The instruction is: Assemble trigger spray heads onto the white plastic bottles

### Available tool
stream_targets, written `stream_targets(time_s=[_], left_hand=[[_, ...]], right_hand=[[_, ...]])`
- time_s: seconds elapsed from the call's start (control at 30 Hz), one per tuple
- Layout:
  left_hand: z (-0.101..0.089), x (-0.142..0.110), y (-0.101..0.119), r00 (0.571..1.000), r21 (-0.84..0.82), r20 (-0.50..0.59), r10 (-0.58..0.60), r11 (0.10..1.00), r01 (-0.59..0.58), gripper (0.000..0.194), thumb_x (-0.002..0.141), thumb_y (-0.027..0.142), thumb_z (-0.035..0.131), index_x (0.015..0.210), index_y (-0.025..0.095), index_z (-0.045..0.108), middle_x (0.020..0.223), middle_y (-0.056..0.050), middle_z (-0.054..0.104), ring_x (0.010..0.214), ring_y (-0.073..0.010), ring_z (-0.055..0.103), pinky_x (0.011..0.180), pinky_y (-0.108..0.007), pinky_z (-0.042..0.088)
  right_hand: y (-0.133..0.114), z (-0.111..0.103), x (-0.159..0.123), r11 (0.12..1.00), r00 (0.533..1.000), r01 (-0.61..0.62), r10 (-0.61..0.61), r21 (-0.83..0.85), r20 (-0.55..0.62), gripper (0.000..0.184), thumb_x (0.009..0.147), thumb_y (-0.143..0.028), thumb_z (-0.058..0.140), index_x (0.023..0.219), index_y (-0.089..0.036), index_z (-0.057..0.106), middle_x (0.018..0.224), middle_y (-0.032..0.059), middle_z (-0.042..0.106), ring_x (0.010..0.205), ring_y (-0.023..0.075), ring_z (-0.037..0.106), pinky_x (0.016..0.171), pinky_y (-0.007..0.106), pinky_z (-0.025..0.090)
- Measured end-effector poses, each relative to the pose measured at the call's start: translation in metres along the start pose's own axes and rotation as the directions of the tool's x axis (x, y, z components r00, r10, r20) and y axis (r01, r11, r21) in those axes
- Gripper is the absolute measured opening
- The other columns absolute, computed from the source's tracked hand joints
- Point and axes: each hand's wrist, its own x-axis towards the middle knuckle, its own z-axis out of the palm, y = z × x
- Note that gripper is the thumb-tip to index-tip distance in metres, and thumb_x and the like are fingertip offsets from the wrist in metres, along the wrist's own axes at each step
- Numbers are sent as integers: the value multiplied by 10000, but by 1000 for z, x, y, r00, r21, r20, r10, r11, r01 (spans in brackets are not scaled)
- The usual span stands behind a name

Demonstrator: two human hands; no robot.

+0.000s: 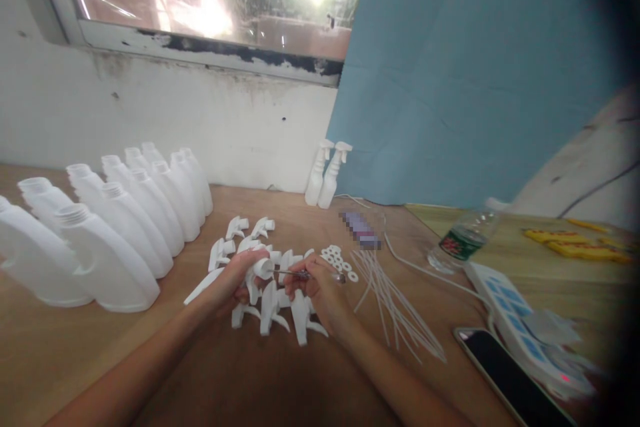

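My left hand point(239, 279) is closed around a white trigger spray head point(263, 268), its round collar turned to the right. In my right hand point(319, 285) is a thin metal rod-like tool point(281, 272) with a rounded end; its exact kind is hard to make out. The tool's tip reaches the collar opening; how far it goes in is hidden. Several loose spray heads point(301, 317) lie around and under both hands. Just right of my right hand are small white ring washers point(353, 276) and a bunch of thin white tubes point(395, 307).
White bottles point(113, 260) without tops stand in rows at left. Two spray bottles point(329, 183) stand against the wall. At right are a water bottle point(463, 240), a power strip point(510, 307), a phone point(510, 373) and yellow items point(575, 243). A white cable point(425, 267) crosses the table.
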Motion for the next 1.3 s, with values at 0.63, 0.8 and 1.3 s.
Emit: stream_targets(time_s=[0.63,0.8,1.3], left_hand=[[-13,8,4,997,-152,71,-8,988,18,449,824,567,569,691,144,495,539,59,428,355,-8,212,345,-150,129],[-20,8,16,989,-187,-45,144,971,-150,382,815,490,607,713,150,467,576,56,476,345,-3,254,345,-138,200],[-27,11,14,977,-209,-90,194,955,-209,378,795,494,625,736,158,461,595,58,497,348,-5,240,345,-142,143]], right_hand=[[1,-8,4,984,998,55,-60,-168,-26,328,929,-460,462,931,-190,649,771,45,684,557,155,611,541,288,492],[-16,-28,10,775,979,174,-200,-607,25,315,920,-441,496,844,-199,682,736,40,675,615,169,612,579,286,486],[-40,-34,13,274,804,528,144,-803,578,488,659,16,504,1076,-236,520,1148,69,552,1026,246,509,886,371,393]])
